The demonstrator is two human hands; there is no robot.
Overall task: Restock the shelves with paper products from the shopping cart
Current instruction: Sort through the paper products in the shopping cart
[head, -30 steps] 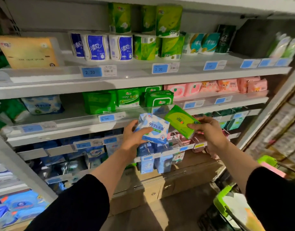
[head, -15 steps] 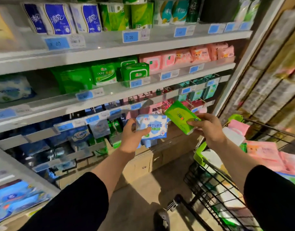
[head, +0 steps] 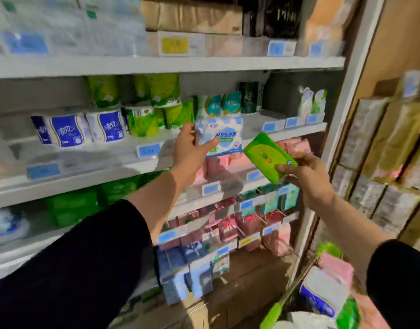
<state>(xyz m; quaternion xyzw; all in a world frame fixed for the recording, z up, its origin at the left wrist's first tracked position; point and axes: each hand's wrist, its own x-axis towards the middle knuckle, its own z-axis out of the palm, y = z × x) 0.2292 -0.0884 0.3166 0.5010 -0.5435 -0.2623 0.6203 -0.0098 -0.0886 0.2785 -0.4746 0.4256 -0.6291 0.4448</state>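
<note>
1. Head view, centre of frame: the left hand (head: 192, 148) grips a blue-and-white wipes pack (head: 222, 136), raised before the shelf (head: 287, 132) of paper rolls.
2. Right of centre, the right hand (head: 306, 176) pinches a green tissue pack (head: 267, 156) by its lower end.
3. Lower right: the shopping cart (head: 273, 315) holds more packs.
4. Advice: match each pack to its own row, then slide it in flat, label outward.

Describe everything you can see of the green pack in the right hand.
The green pack is a flat, soft, rectangular packet in glossy bright green wrap, with a small red and white logo and a small emblem near one end. It is tilted, its far end pointing up toward the left. The right hand pinches its lower right end. It hangs in the air before the pink packs, just right of the blue and white wipes pack, apparently without touching it.
</note>
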